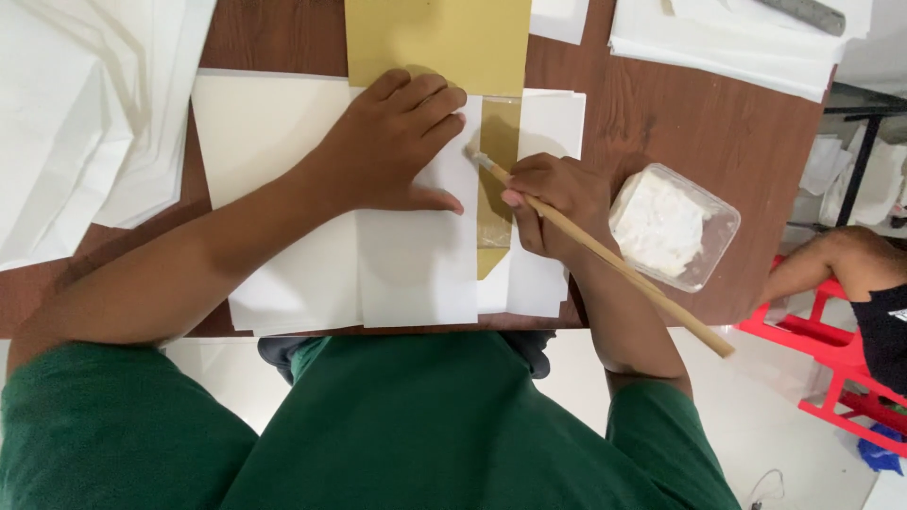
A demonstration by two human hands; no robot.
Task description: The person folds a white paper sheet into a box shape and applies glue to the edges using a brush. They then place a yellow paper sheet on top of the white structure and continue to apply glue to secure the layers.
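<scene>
Gold paper strip (pixel 498 179) between white sheets (pixel 416 264)

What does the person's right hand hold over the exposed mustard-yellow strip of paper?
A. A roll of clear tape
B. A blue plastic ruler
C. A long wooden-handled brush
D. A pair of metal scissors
C: the right hand grips a long wooden-handled brush, its tip on the mustard-yellow strip of paper, while the left hand lies flat on the white sheet.
</scene>
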